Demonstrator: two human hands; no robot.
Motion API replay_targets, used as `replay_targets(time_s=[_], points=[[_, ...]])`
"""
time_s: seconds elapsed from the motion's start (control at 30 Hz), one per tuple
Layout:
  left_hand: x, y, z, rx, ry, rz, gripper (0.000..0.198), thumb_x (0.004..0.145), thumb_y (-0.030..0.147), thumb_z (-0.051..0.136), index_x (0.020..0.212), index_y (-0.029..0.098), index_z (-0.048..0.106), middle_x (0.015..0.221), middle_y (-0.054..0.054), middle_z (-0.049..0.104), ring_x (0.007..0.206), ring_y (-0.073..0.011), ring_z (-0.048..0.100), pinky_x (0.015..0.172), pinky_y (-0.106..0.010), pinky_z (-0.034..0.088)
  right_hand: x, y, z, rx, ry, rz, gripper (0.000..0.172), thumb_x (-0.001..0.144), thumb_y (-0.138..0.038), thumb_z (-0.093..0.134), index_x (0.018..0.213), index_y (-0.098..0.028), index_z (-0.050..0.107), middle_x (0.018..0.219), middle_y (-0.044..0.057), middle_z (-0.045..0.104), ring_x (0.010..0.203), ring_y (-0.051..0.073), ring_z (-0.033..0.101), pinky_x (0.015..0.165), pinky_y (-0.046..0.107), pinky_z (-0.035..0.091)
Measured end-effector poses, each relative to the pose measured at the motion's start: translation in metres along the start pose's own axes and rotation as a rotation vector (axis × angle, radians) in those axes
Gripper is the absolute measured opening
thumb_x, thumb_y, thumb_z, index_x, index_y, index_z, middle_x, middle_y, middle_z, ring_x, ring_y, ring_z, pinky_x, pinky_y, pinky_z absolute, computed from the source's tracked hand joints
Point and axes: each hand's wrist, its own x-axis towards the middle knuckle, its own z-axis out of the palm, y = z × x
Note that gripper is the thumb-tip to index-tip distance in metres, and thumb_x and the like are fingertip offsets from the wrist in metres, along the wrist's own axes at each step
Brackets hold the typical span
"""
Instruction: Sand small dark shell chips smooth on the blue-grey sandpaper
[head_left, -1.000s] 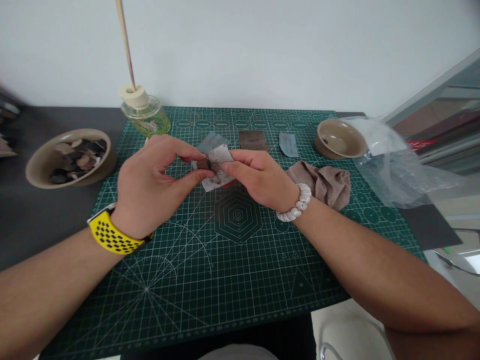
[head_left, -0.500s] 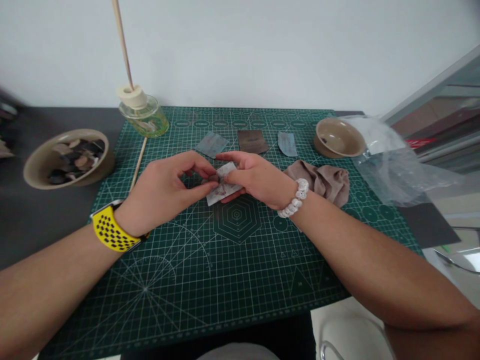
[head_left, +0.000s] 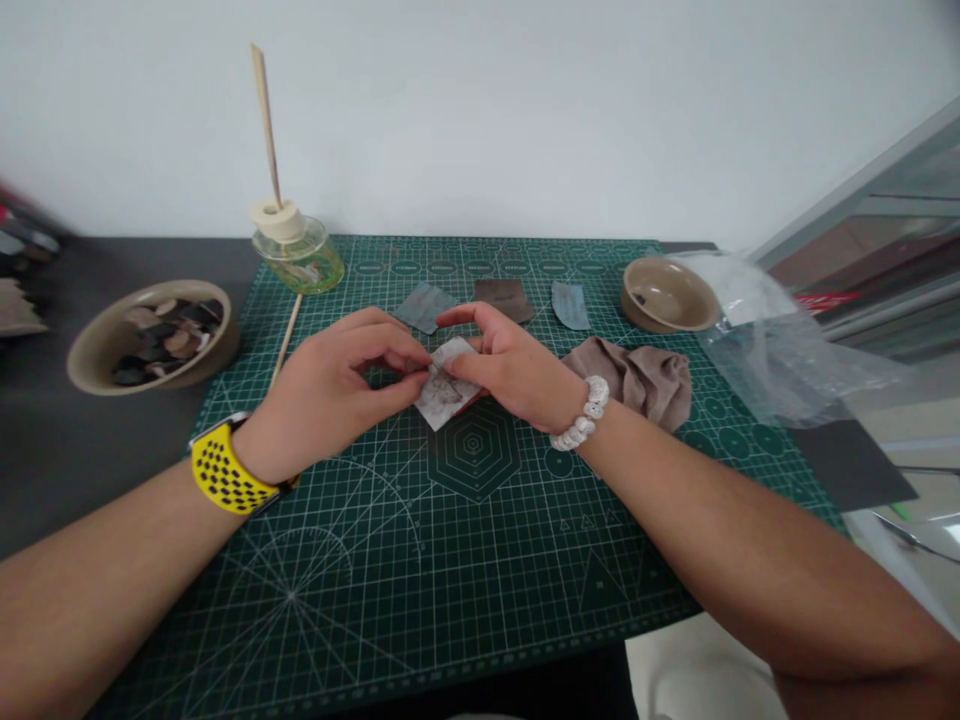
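Observation:
Over the middle of the green cutting mat (head_left: 487, 560), my two hands meet at a small square of sandpaper (head_left: 442, 395), its pale, smudged back facing up. My right hand (head_left: 510, 365) grips the sandpaper, thumb on top and fingers underneath, with the index finger stretched out. At the left edge of the square, my left hand (head_left: 352, 375) is closed in a pinch. The small brown piece seen in these fingers a moment ago is now mostly hidden. Behind the hands lie a blue-grey sandpaper piece (head_left: 425, 306), a brown one (head_left: 502, 299) and a curled blue-grey one (head_left: 571, 306).
A tan bowl (head_left: 82, 355) at left holds several brown and black pieces. Near it stands a reed diffuser bottle (head_left: 304, 260), with a stick (head_left: 287, 335) on the mat. At right are another bowl (head_left: 660, 318), a crumpled brown cloth (head_left: 637, 378) and a clear plastic bag (head_left: 795, 370).
The sandpaper has turned and tilted, showing more of its pale back. The brown piece in my left fingers is less visible. The whole view has shifted slightly.

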Motion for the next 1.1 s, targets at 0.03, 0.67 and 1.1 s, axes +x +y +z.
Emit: replay_targets(time_s=[0.03, 0.67, 1.1], points=[[0.000, 0.001, 0.000, -0.033, 0.015, -0.022, 0.009, 0.086, 0.037, 0.076, 0.090, 0.031, 0.081, 0.101, -0.004, 0.079, 0.087, -0.0228, 0.074, 0.077, -0.036, 0.063, 0.001, 0.002, -0.001, 0.000, 0.007, -0.033, 0.039, 0.095, -0.010, 0.068, 0.125, -0.027, 0.052, 0.064, -0.014, 0.059, 0.058, 0.013, 0.064, 0.058, 0.025, 0.054], [0.023, -0.026, -0.012, 0.042, 0.370, -0.473, 0.015, 0.081, 0.038, 0.079, 0.088, 0.027, 0.074, 0.087, -0.001, 0.079, 0.083, -0.0247, 0.073, 0.080, -0.044, 0.061, -0.005, -0.001, -0.001, -0.260, -0.019, -0.011, 0.015, 0.103, -0.024, 0.072, 0.108, -0.025, 0.059, 0.080, -0.005, 0.072, 0.057, 0.011, 0.064, 0.045, 0.020, 0.048], [0.023, -0.035, -0.018, 0.169, 0.273, -0.443, 0.014, 0.081, 0.040, 0.074, 0.089, 0.029, 0.072, 0.093, -0.003, 0.079, 0.089, -0.0283, 0.075, 0.088, -0.048, 0.060, -0.007, -0.003, -0.003, -0.377, -0.101, -0.048, 0.007, 0.102, -0.024, 0.074, 0.106, -0.020, 0.070, 0.085, -0.004, 0.073, 0.069, 0.011, 0.064, 0.067, 0.025, 0.050]])
